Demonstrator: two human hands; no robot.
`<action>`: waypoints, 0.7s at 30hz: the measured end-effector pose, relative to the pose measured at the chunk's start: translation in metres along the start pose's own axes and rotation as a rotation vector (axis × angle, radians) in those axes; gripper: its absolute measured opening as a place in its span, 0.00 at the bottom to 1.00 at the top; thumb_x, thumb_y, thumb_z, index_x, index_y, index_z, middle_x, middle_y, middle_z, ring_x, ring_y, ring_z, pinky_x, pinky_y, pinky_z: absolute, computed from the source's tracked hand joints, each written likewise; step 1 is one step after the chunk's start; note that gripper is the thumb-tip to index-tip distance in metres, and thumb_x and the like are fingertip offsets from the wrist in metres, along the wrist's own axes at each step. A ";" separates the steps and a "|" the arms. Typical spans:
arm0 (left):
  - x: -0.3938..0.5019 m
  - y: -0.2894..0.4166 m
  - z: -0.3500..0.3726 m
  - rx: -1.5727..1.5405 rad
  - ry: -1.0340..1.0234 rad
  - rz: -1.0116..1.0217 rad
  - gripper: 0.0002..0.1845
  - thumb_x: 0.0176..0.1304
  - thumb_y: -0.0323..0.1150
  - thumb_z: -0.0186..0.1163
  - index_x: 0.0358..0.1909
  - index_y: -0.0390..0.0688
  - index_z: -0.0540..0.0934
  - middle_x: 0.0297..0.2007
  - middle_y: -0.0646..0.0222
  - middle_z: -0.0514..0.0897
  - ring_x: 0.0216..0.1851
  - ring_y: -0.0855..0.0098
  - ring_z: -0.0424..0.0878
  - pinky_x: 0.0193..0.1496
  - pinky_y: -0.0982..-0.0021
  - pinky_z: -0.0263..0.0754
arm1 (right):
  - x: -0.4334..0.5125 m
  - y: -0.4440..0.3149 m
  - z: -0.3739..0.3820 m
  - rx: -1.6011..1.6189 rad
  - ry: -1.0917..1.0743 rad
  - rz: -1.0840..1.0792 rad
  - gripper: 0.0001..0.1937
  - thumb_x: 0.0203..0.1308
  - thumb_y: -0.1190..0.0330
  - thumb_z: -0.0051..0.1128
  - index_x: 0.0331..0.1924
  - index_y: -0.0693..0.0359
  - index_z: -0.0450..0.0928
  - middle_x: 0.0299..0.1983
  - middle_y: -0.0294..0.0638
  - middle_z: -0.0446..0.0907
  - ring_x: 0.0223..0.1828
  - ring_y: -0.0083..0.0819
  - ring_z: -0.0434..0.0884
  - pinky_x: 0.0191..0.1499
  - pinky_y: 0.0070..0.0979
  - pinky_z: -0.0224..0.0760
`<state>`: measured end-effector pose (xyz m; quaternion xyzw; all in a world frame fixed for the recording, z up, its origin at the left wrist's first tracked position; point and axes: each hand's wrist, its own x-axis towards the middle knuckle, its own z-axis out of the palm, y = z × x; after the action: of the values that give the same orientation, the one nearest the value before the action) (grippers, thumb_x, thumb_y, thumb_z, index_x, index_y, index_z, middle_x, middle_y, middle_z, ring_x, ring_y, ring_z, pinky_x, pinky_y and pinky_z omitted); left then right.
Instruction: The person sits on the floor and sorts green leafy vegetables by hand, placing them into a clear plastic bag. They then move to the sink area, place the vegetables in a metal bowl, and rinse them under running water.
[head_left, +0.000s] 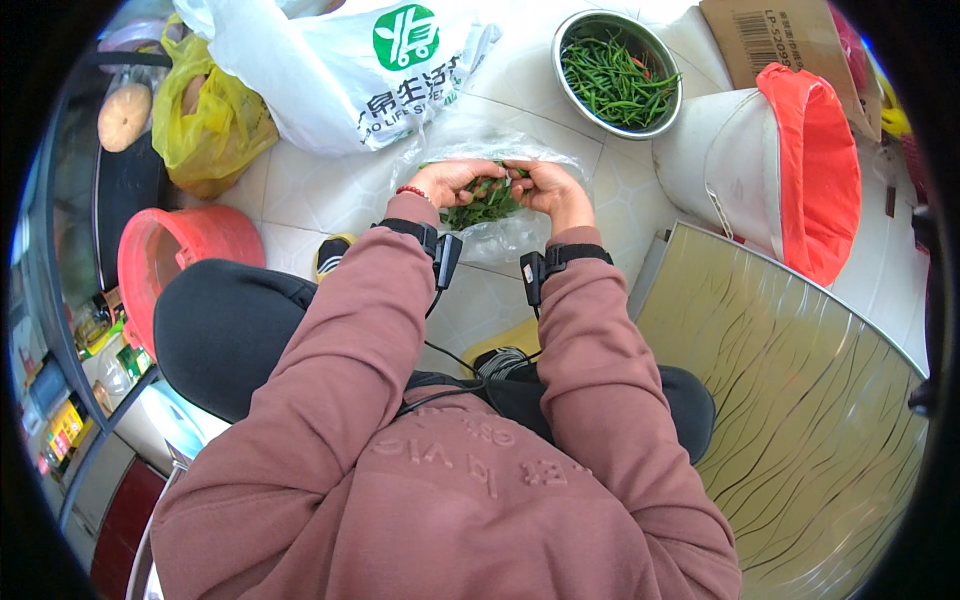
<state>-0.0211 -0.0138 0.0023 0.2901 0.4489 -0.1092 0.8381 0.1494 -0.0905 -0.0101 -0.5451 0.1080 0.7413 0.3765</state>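
My left hand (455, 184), with a red bead bracelet at the wrist, pinches a green piece over a clear plastic bag (491, 244) on the tiled floor. Close beside it, my right hand (541, 187) grips a green piece too; the fingertips of both hands nearly meet. Whether they hold one piece or two, I cannot tell. Leafy greens and green stems (484, 210) lie in the bag below my fingers. A steel bowl (556, 71) full of green chillies (615, 82), with a red one among them, stands beyond my right hand.
A white bucket (720, 161) with a red liner stands at the right, near a cardboard box (750, 37) and a patterned panel (795, 420). A white shopping bag (315, 82), a yellow bag (214, 142) and a red plastic tub (225, 232) are on the left.
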 end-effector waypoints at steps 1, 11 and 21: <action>-0.001 -0.001 -0.001 0.032 -0.019 -0.036 0.07 0.59 0.36 0.65 0.35 0.46 0.81 0.26 0.80 0.75 0.23 0.88 0.65 0.19 0.84 0.50 | -0.001 0.000 -0.002 0.228 0.006 -0.062 0.06 0.65 0.70 0.53 0.30 0.59 0.72 0.21 0.30 0.69 0.16 0.17 0.62 0.17 0.14 0.58; 0.008 -0.018 -0.004 -0.250 -0.144 0.030 0.04 0.64 0.30 0.59 0.38 0.42 0.76 0.26 0.74 0.76 0.27 0.80 0.73 0.28 0.78 0.71 | -0.012 -0.006 -0.011 -0.084 0.153 -0.168 0.05 0.63 0.72 0.52 0.31 0.61 0.75 0.23 0.35 0.73 0.21 0.24 0.70 0.23 0.22 0.67; 0.022 -0.021 -0.014 -0.239 -0.045 0.113 0.08 0.67 0.35 0.59 0.41 0.41 0.79 0.30 0.75 0.80 0.29 0.84 0.75 0.28 0.82 0.70 | -0.020 0.007 -0.002 -0.049 0.044 -0.116 0.08 0.68 0.71 0.48 0.48 0.62 0.72 0.39 0.40 0.79 0.40 0.32 0.79 0.46 0.38 0.75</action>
<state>-0.0274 -0.0210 -0.0302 0.2104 0.4230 -0.0143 0.8813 0.1486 -0.1055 0.0046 -0.5756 0.0663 0.7085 0.4028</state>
